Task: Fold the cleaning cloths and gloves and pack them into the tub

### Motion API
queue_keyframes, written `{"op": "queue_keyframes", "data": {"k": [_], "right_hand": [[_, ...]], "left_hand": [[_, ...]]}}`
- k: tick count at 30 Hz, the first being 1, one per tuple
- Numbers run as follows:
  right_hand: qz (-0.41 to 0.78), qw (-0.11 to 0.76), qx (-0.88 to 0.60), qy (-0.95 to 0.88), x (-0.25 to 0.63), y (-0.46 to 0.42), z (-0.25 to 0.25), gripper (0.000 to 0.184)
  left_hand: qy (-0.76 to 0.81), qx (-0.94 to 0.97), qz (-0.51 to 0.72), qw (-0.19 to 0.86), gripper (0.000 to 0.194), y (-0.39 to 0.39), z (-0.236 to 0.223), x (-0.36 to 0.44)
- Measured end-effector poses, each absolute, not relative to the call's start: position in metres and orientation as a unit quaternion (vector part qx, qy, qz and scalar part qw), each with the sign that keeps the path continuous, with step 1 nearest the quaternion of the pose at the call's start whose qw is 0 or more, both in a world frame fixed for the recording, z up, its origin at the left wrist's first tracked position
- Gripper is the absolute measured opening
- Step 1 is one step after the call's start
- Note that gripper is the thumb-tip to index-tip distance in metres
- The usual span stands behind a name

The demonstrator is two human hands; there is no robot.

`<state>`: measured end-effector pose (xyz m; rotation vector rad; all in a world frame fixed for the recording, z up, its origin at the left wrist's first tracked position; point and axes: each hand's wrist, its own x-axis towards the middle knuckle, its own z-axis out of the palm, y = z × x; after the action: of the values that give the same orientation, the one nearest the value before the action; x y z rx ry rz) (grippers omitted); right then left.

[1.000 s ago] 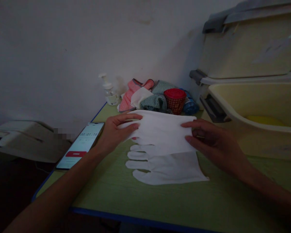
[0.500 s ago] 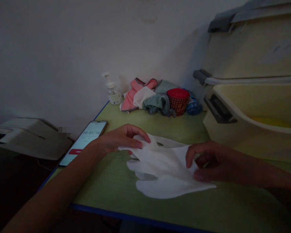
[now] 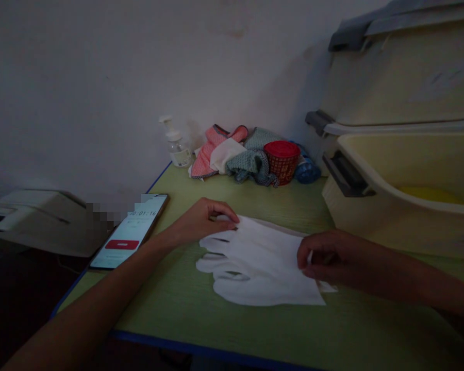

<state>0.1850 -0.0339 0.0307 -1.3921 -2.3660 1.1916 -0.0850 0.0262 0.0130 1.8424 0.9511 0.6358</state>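
Note:
White gloves [image 3: 263, 263] lie stacked on the green table, their fingers pointing left and their cuffs to the right. At least two layers show along the far edge and the cuff. My left hand [image 3: 211, 221] pinches the far edge of the gloves near the finger end, thumb and forefinger closed together. At the cuff end, my right hand [image 3: 328, 255] has its thumb and forefinger closed on the fabric. Its other fingers are curled and partly in shadow.
A phone [image 3: 129, 232] with a running timer lies at the table's left edge. Behind stand a pump bottle [image 3: 180, 152], crumpled cloths [image 3: 251, 159] and a red tub [image 3: 282, 162]. On the right is an open cream storage box [image 3: 355, 216]; a white machine [image 3: 46, 219] is at far left.
The gloves have gone from bunched and lifted to flatter on the table, their fingers spread out. My left hand has shifted slightly right along the edge; my right hand's pinch has tightened on the cuff.

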Motion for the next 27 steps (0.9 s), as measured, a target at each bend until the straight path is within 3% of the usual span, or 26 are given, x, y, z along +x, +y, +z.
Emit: {"op": "queue_keyframes", "data": {"k": [6, 11, 16, 20, 24, 27], "right_hand": [[0.388, 0.040, -0.486, -0.782, 0.186, -0.036, 0.036, 0.020], [0.382, 0.055, -0.496, -0.778, 0.184, -0.035, 0.035, 0.020], [0.426, 0.076, -0.482, -0.762, 0.181, -0.037, 0.038, 0.019], [0.364, 0.223, -0.490, -0.760, 0.177, -0.041, 0.044, 0.015], [0.278, 0.420, -0.515, -0.693, 0.177, -0.040, 0.046, 0.039], [0.225, 0.442, -0.480, -0.724, 0.179, -0.037, 0.045, 0.011]], "left_hand": [[0.417, 0.756, 0.260, 0.433, 0.021, 0.023, 0.006, -0.073], [0.432, 0.727, 0.252, 0.471, 0.033, 0.023, 0.003, -0.071], [0.444, 0.691, 0.308, 0.479, 0.026, 0.024, 0.005, -0.073], [0.466, 0.670, 0.446, 0.369, 0.019, 0.019, 0.017, -0.076], [0.407, 0.660, 0.603, 0.189, 0.007, 0.012, 0.029, -0.079], [0.350, 0.679, 0.628, 0.149, 0.008, 0.011, 0.033, -0.082]]}}
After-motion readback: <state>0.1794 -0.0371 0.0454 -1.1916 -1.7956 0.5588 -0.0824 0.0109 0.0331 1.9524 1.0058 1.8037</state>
